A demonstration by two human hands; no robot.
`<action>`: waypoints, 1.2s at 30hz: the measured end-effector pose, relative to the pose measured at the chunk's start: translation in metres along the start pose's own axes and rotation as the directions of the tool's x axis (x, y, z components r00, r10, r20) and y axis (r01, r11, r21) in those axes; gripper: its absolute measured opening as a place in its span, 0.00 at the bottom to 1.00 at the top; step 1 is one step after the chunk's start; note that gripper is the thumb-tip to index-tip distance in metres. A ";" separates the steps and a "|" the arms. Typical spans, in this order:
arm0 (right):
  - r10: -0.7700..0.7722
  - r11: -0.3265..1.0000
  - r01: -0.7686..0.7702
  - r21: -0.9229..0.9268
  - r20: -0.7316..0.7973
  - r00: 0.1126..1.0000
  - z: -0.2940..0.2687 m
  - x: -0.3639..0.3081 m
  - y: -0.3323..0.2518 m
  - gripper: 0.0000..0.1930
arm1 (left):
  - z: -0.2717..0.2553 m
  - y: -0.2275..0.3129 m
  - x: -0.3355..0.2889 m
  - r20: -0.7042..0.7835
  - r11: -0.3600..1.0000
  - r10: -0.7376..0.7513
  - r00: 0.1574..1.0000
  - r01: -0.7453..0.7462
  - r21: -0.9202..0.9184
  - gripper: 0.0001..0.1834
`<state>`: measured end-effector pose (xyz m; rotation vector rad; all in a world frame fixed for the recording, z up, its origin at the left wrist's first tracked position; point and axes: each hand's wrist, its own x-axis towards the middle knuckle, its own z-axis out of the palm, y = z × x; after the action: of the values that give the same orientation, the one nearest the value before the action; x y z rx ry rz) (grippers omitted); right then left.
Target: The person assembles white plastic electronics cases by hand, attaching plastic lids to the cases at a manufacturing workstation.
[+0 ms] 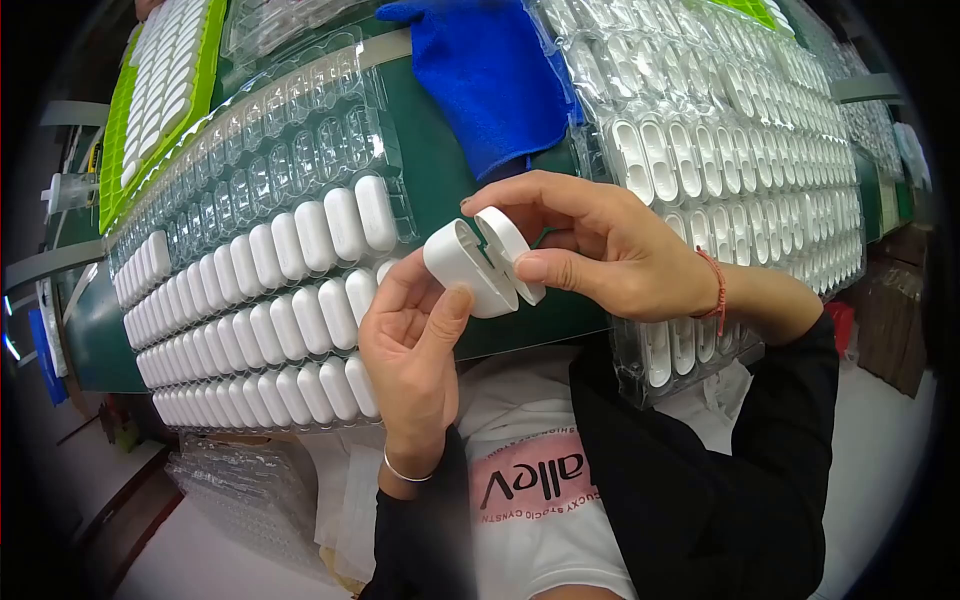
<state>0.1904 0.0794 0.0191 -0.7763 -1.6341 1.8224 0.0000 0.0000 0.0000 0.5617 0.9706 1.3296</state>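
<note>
In front of my body, a white earbud charging case is held in two parts. My left hand (415,345) grips the larger case body (465,268) between thumb and fingers. The smaller case lid (510,250) is pinched by the thumb and fingers of my right hand (590,245). Lid and body are tilted close together, with a narrow gap between them at the upper side; whether they touch lower down I cannot tell. To the left, a clear tray (385,140) carries rows of rounded white case parts (340,225). On the right, clear trays (625,350) hold rows of hollow white shells (665,160).
Dark green matting (430,130) covers the table. A blue cloth (490,85) lies at the far middle. Beyond the left tray is a bright green tray (205,95) with white parts. Stacked clear plastic trays (245,495) stand below the table's left front edge.
</note>
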 end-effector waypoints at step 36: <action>-0.372 0.747 0.271 -0.607 -0.044 0.927 0.008 0.026 -0.043 0.13 | 0.013 0.014 0.004 -0.064 0.994 0.080 0.995 -0.084 -0.069 0.20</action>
<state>0.1685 0.0970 0.0612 -0.8013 -2.1005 0.9672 0.0024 0.0088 0.0173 0.5129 0.9545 1.4568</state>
